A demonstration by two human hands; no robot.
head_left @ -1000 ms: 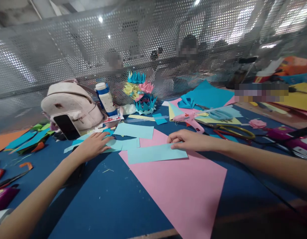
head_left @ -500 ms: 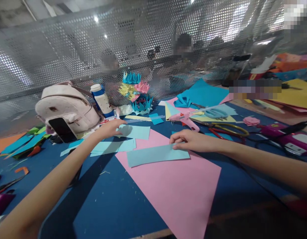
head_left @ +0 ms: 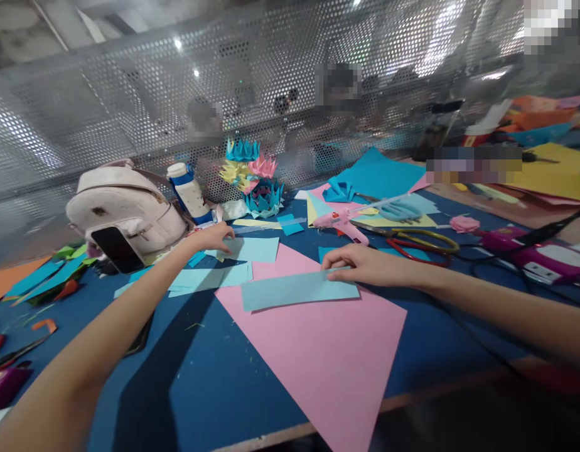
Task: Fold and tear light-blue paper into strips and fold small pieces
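Between the thumb and fingers of my right hand (head_left: 353, 265) is the right end of a light blue paper strip (head_left: 290, 292). The strip lies slantwise over a large pink paper sheet (head_left: 327, 351), its left end slightly raised. My left hand (head_left: 215, 238) is at the left end of another light blue paper piece (head_left: 257, 249), fingers curved and thumb apart from them; whether it touches the paper I cannot tell. More light blue strips (head_left: 205, 279) lie overlapped below my left hand.
A pink glue gun (head_left: 341, 225) and scissors with red and yellow handles (head_left: 426, 242) lie behind my right hand. At the back stand folded paper flowers (head_left: 262, 199), a bottle (head_left: 189, 194) and a pale backpack (head_left: 125, 204) with a phone (head_left: 118, 249) against it. Another pair of scissors (head_left: 19, 351) lies left.
The view has shifted slightly. My left hand has curled its fingers a little over the left end of the paper piece. My right hand keeps hold of the strip, nearly still.
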